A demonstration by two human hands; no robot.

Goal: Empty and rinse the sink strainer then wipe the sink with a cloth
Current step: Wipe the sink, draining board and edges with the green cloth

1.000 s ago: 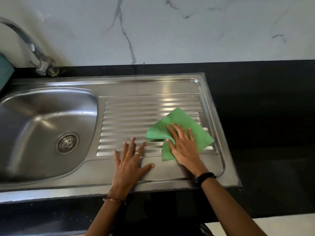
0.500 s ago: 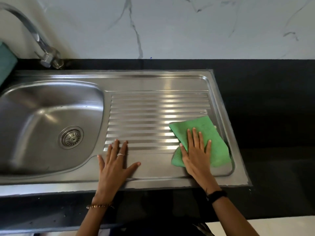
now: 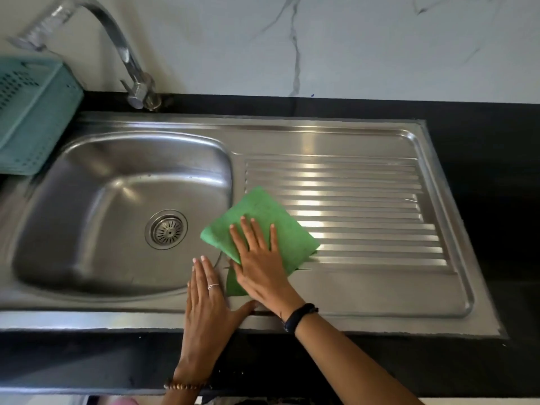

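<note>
A green cloth (image 3: 263,211) lies on the steel sink, at the left end of the ribbed drainboard (image 3: 365,200), right by the basin's rim. My right hand (image 3: 263,267) presses flat on the cloth with fingers spread. Beside it, my left hand (image 3: 209,302) rests flat on the sink's front rim, fingers together, holding nothing; its fingertips reach the basin's edge. The round metal strainer (image 3: 166,229) sits in the drain at the bottom of the basin (image 3: 87,229), which looks bare.
A curved chrome faucet (image 3: 128,62) stands behind the basin. A teal perforated plastic basket (image 3: 32,112) sits at the far left, over the sink's corner. Black countertop (image 3: 496,171) surrounds the sink, with a white marble wall behind.
My right hand slid the cloth from the right end of the drainboard leftward to the basin's rim. My left hand stayed on the front rim. The view shifted left.
</note>
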